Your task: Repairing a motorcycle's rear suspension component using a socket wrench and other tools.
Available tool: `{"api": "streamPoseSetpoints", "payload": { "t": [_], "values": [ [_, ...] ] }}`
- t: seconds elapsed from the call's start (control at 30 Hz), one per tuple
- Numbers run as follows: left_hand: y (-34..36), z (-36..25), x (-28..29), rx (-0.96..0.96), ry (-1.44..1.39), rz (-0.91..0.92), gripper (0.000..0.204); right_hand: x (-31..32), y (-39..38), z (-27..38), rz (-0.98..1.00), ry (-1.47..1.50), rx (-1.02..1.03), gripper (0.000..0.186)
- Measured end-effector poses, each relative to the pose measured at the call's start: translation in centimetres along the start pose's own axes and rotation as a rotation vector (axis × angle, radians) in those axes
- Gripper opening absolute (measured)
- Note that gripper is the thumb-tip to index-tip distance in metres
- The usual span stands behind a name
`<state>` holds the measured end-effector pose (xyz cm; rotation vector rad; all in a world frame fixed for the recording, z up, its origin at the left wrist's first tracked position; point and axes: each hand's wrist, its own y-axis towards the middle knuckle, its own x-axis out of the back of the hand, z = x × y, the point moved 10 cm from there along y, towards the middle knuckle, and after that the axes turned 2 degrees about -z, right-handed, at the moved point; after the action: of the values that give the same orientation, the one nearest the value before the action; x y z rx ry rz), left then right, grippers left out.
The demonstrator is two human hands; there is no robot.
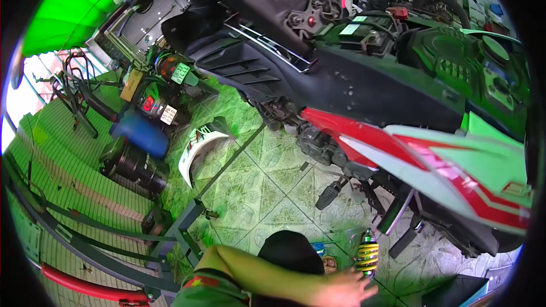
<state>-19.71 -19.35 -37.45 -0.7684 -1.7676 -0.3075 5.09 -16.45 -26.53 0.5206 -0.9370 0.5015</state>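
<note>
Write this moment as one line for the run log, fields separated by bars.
left hand open, at yellow shock spring | right hand not in view | motorcycle above tiled floor

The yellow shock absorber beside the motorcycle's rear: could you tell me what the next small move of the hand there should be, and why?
Probably closing the fingers around the spring. The hand lies open at the foot of the yellow shock absorber, touching or nearly touching it without gripping, and the shock stands upright on the tiled floor beside the motorcycle. Only this one hand shows.
</note>
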Motion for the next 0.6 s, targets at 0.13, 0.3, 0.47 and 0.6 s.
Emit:
{"api": "streamPoseSetpoints", "payload": {
  "t": [0.13, 0.3, 0.47, 0.6],
  "values": [
    [5.0, 5.0, -8.5, 0.141, 0.232, 0.336, 0.049, -2.3, -2.6, -6.0, 0.427, -0.102, -0.016, 0.037],
    [4.8, 1.9, -12.0, 0.144, -0.232, 0.622, 0.042, 1.0, 1.1, -3.6, 0.561, 0.204, 0.010, 0.044],
    [2.9, 1.2, -4.4, 0.220, -0.501, 0.082, 0.018, -0.2, -7.8, -3.8, 0.498, 0.124, -0.014, 0.041],
    [-7.0, -2.2, 4.4, 0.661, -0.795, -0.177, 0.014, -2.8, -5.9, -1.1, 0.908, -0.447, -0.065, 0.049]
  ]
}}
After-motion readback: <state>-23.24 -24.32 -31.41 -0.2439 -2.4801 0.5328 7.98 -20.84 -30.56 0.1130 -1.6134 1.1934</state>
